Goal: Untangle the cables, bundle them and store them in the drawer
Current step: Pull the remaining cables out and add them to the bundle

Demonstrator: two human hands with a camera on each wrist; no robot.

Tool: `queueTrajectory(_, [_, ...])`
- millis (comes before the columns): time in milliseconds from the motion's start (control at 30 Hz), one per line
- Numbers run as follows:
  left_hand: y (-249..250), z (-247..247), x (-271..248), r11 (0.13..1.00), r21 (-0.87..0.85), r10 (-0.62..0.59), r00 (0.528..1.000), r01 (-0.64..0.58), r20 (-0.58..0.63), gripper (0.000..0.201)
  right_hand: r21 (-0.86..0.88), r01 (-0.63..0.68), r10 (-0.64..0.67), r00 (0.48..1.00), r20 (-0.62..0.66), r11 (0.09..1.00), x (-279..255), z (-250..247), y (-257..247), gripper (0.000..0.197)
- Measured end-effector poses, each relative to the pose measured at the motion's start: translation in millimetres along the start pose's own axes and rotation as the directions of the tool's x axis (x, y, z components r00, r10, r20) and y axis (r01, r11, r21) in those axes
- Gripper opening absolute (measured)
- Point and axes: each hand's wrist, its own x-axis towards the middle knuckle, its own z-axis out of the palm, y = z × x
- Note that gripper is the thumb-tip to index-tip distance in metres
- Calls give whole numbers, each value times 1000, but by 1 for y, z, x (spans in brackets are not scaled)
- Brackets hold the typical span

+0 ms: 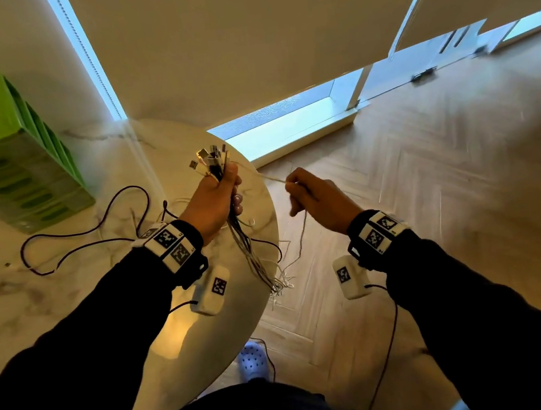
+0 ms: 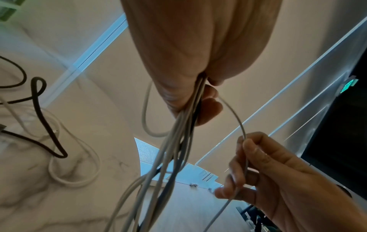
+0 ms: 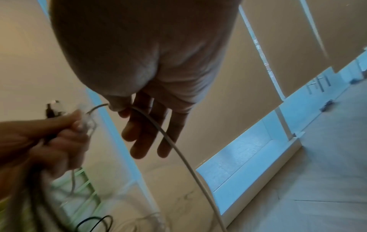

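Observation:
My left hand (image 1: 226,190) grips a bundle of cables (image 1: 251,255) above the table's right edge. The bundle's plugs (image 1: 210,159) stick up from the fist and its grey and white strands (image 2: 176,149) hang below. One thin white cable (image 1: 272,178) leaves the bundle to the right. My right hand (image 1: 294,189) pinches it between thumb and forefinger over the floor. In the right wrist view the white cable (image 3: 184,157) runs down past the right hand's other fingers (image 3: 147,133). The green drawer unit (image 1: 3,147) stands at the table's back left, with its drawers closed.
A loose black cable (image 1: 87,232) and a white cable (image 2: 79,172) lie on the marble table (image 1: 51,302) between the drawer unit and my left arm. The table's curved edge runs under the left hand, with wooden floor (image 1: 431,183) beyond. A light shoe (image 1: 253,362) shows below.

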Motion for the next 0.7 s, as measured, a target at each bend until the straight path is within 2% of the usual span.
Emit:
queueTrajectory(67, [0,-2,2,998,-64,-7,1000,9,29,36,-111,-91,89,996,-20,990,2,-17,23,15])
queueTrajectory(100, [2,-2,1,995,-97,-10,999,14,42,36,-190,-158,166,986,26,969,2,-25,39,15])
queueTrajectory(133, [5,-3,1,992,-126,-9,999,16,53,35,-299,-244,285,953,103,923,0,-33,55,14])
queueTrajectory(167, [8,-3,0,989,-148,-7,998,17,68,35,-433,-328,437,881,182,840,-3,-39,67,14])
queueTrajectory(200, [10,-4,-1,987,-161,-3,996,17,90,35,-561,-388,591,772,235,731,-8,-41,76,33])
queueTrajectory(233, [13,-4,-2,987,-162,-2,993,21,115,34,-646,-404,690,670,274,648,-10,-40,79,70])
queueTrajectory(267, [15,-4,-3,988,-153,-4,990,26,143,34,-654,-408,718,622,311,637,-10,-36,76,105])
queueTrajectory(300, [16,-3,-3,990,-137,-11,986,34,169,34,-608,-386,673,648,357,694,-7,-29,66,125])
queueTrajectory(333, [17,-2,-4,992,-122,-17,982,41,189,35,-529,-322,565,722,400,785,-3,-21,51,133])
queueTrajectory(367, [17,0,-4,993,-110,-23,978,47,206,35,-438,-246,441,789,427,864,1,-13,34,132])
queueTrajectory(400, [17,2,-5,994,-97,-25,976,47,217,35,-341,-186,333,830,448,922,7,-4,18,127])
queueTrajectory(433, [17,3,-4,995,-88,-23,975,43,223,35,-248,-153,257,844,471,957,13,5,3,119])
queueTrajectory(467, [18,4,-3,996,-79,-16,974,35,227,35,-161,-155,216,837,502,975,17,13,-12,112])
queueTrajectory(533, [20,3,-3,998,-57,6,972,8,236,35,-56,-163,165,803,573,985,24,28,-35,94])
queueTrajectory(567, [22,3,-3,1000,-19,12,970,-8,243,36,-31,-146,136,801,583,989,25,36,-44,78])
queueTrajectory(633, [23,4,-1,986,157,23,971,-62,236,37,105,-141,63,843,535,984,27,50,-57,34])
queueTrajectory(667, [23,4,0,954,279,40,971,-107,236,37,204,-182,62,872,485,962,27,55,-62,15])
queueTrajectory(700, [23,4,2,904,395,66,967,-162,245,36,287,-214,71,897,437,934,26,57,-64,4])
